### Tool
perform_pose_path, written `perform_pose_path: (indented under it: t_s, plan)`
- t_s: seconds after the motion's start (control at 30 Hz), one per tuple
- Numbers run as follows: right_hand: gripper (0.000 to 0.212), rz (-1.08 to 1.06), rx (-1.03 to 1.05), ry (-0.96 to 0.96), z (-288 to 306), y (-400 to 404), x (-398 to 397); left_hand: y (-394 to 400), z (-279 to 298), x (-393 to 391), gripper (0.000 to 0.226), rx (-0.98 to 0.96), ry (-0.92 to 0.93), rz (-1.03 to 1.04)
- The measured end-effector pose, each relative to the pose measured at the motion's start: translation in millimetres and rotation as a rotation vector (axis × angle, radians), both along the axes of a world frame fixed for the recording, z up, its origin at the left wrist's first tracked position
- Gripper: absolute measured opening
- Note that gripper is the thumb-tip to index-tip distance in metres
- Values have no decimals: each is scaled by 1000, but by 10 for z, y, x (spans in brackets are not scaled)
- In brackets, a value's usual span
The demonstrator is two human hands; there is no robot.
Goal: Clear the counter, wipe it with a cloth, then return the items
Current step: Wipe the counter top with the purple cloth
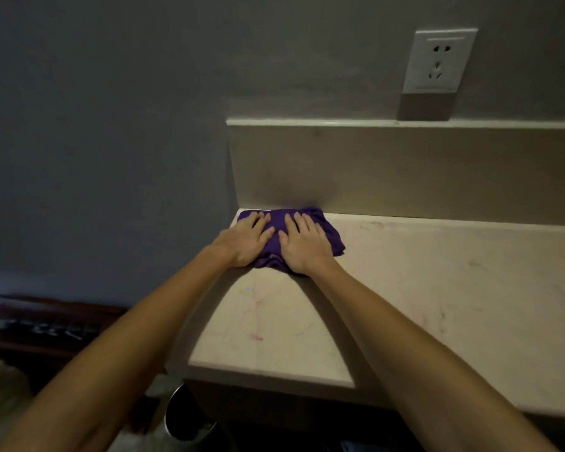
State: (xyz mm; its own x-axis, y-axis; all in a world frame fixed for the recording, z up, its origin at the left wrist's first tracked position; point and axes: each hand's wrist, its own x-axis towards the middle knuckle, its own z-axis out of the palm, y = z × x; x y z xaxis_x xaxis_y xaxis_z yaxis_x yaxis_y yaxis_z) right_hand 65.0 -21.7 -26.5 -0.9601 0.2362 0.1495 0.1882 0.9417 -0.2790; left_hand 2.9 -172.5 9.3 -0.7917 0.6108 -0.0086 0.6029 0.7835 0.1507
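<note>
From the head camera, your left hand and right hand lie flat, side by side, palms down on the purple cloth, fingers spread and pointing toward the wall. Neither hand is closed around anything; both are open and pressing the fabric onto the worktop. The cloth sits bunched in the far left corner of the worktop, its far edge right up against the backsplash and its left edge at the worktop's end.

The surface in view carries no items, so you appear to be in the wiping stage. Faint pinkish streaks show on the stone nearer to you, which suggests that area needs a pass yet.

Expect the cloth to be light, soft and limp: it will crumple and ride up under your palms rather than slide as one piece. Keep your weight through the flats of both palms near its middle, and gather the loose right edge under your right hand so it does not trail. A wall socket sits above the ledge, well apart from the cloth.
</note>
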Motion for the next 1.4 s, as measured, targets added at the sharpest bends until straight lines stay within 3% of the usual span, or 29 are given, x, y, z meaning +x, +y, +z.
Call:
perform_pose_path:
  t_s: [0.13,0.3,0.4,0.63,0.8,1.0,1.23,1.4]
  plan:
    - [60,62,-21,19,39,-343,782,-445,-102,649,68,50,2,17]
    - [59,147,-32,52,22,-814,1845,-1022,-291,1736,102,148,19,11]
    - [55,78,37,84,-62,-942,2004,-1115,-364,1923,89,219,-42,40]
    - [60,235,-67,15,110,-716,1455,-956,-261,1427,78,135,36,95]
    - [60,152,-9,25,11,-492,349,-571,-284,343,59,94,67,132]
    - [59,100,13,-11,17,-346,-433,-307,-233,-501,61,45,-9,137]
    - [60,96,2,-20,15,-314,-498,-310,-233,-566,62,56,-41,118]
    - [61,145,6,-9,26,-477,102,-596,-221,81,60,72,4,87]
